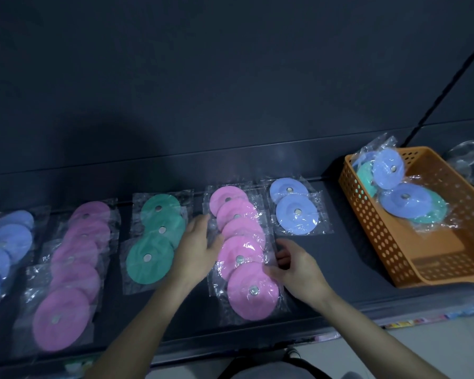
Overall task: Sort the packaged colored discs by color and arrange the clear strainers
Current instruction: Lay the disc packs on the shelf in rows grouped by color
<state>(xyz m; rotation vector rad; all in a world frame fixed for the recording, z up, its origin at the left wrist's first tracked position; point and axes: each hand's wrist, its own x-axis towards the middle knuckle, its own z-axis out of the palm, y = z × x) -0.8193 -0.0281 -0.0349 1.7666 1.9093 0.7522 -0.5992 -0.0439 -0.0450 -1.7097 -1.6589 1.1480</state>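
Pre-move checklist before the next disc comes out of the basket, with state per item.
1. Free left hand: ok, it lies flat against the middle pink row.
2. Free right hand: cannot tell. Its fingers curl at the wrapper edge, and a pinch is unclear.
3. Single colour in the middle pink row: ok.
4. Single colour in the green row: ok.
5. Emptied basket: not ok, blue discs and green discs lie in it.
6. Arranged clear strainers: cannot tell, they sit at the frame edge behind the basket.
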